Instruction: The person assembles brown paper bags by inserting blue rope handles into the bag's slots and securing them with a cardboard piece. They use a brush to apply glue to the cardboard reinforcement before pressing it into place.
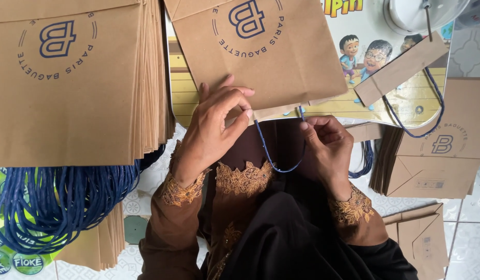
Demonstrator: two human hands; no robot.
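On the low desk [406, 103] the flat brown paper bag with a dark blue round emblem [266, 49] is judged mid-handle-fitting, its near edge pinched by the left hand [211, 129] while the right hand [328, 148] grips the thin blue cord handle [273, 163] looping below that edge, which next calls for seating the cord's ends.

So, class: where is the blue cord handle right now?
In the head view, centre frame: the blue cord handle loops below the brown paper bag, between the left hand and right hand.
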